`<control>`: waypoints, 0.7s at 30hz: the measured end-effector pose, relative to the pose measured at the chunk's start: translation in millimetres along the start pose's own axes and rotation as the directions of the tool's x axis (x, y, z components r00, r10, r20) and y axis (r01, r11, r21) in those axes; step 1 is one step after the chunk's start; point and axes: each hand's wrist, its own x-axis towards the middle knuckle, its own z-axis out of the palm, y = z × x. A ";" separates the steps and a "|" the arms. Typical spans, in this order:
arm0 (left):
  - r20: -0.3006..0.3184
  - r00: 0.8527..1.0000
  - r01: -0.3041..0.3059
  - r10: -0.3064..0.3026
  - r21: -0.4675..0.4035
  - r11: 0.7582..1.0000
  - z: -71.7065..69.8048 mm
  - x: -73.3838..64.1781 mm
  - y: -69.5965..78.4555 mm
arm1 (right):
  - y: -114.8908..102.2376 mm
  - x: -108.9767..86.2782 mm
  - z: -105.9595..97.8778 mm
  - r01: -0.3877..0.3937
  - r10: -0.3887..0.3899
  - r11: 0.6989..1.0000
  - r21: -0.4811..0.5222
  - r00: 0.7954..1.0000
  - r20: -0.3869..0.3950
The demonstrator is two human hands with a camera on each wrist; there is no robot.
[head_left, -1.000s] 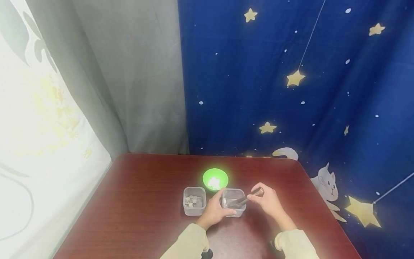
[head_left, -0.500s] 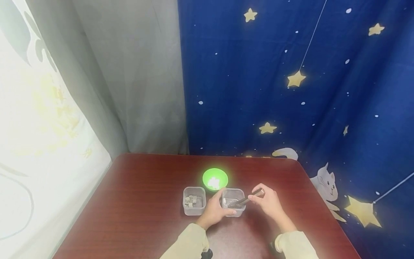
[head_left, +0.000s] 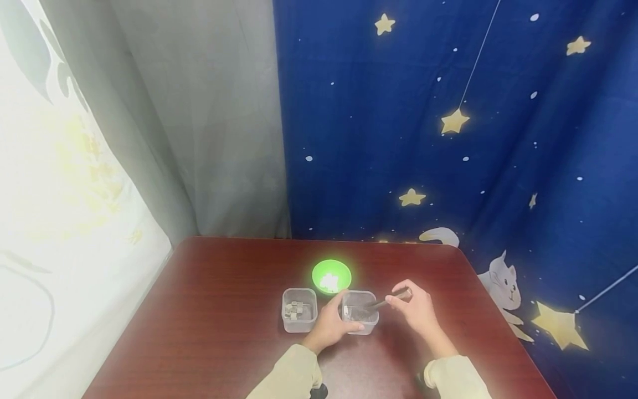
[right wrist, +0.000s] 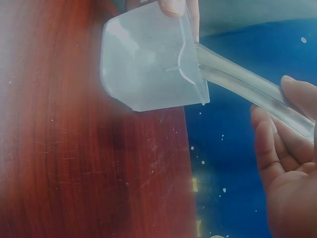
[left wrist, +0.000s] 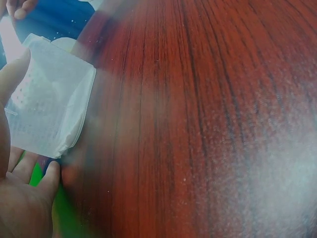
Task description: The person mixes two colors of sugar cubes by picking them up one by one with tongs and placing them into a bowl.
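Note:
My left hand (head_left: 329, 326) holds a clear square plastic container (head_left: 366, 328) on the table, its thumb on the near wall and fingers round the far side. In the left wrist view the same container (left wrist: 52, 94) stands between thumb and fingers. With my right hand (head_left: 416, 310) I pinch the handle of a metal spoon (head_left: 381, 303), which slants down into that container. The right wrist view shows the spoon handle (right wrist: 242, 84) between thumb and fingers; its lower end is hidden there by the cloudy wall. A small pale piece (head_left: 347, 311) lies inside at the left.
A second clear container (head_left: 299, 327) with several pale grey pieces stands left of my left hand. Behind sits a bright green bowl (head_left: 324, 266) with glaring white pieces. All rest on a reddish-brown wooden table (head_left: 224, 310). Grey and blue star-patterned curtains (head_left: 344, 138) hang beyond it.
My right hand has shifted slightly right, and the spoon's lower end has moved from the container's front left toward its right side. My left hand and the containers stay in place.

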 end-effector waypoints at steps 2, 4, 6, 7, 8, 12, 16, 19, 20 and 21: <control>-0.001 1.000 0.002 -0.002 0.002 1.000 -0.1 -0.4 0.4 | -0.9 0.9 -1.0 0.007 -0.006 1.000 0.007 1.000 -0.020; -0.003 1.000 0.002 -0.002 0.003 1.000 -0.1 -0.6 0.9 | -2.1 1.6 -2.2 0.015 -0.015 1.000 -0.002 0.999 -0.040; -0.002 1.000 0.006 -0.006 0.004 1.000 -0.1 -0.8 1.2 | -3.4 2.7 -3.5 0.026 -0.027 1.000 -0.008 0.998 -0.060; -0.002 1.000 0.008 -0.008 0.004 1.000 0.3 -1.1 1.4 | -3.7 3.2 -4.3 0.036 -0.036 0.999 -0.010 0.997 -0.068; -0.002 1.000 0.009 -0.009 0.003 1.000 0.6 -1.6 1.7 | -4.4 3.7 -5.3 0.043 -0.044 0.999 -0.012 0.996 -0.075; -0.005 1.000 0.013 -0.013 -0.001 1.000 1.8 -3.4 3.0 | -8.1 6.1 -8.7 0.060 -0.060 0.998 -0.010 0.994 -0.095; -0.006 1.000 0.009 -0.009 -0.009 1.000 3.2 -5.2 4.4 | -13.2 8.3 -11.4 0.049 -0.047 0.999 0.012 0.993 -0.106; -0.005 1.000 0.011 -0.011 -0.005 1.000 4.1 -6.0 4.3 | -17.4 10.2 -12.5 0.044 -0.039 0.998 0.040 0.993 -0.109; -0.005 1.000 0.014 -0.014 -0.001 1.000 4.2 -6.0 3.9 | -18.9 10.9 -12.6 0.042 -0.037 0.998 0.048 0.993 -0.110; -0.005 1.000 0.018 -0.018 0.003 1.000 4.3 -5.8 3.6 | -20.3 11.7 -12.6 0.045 -0.039 0.998 0.052 0.993 -0.111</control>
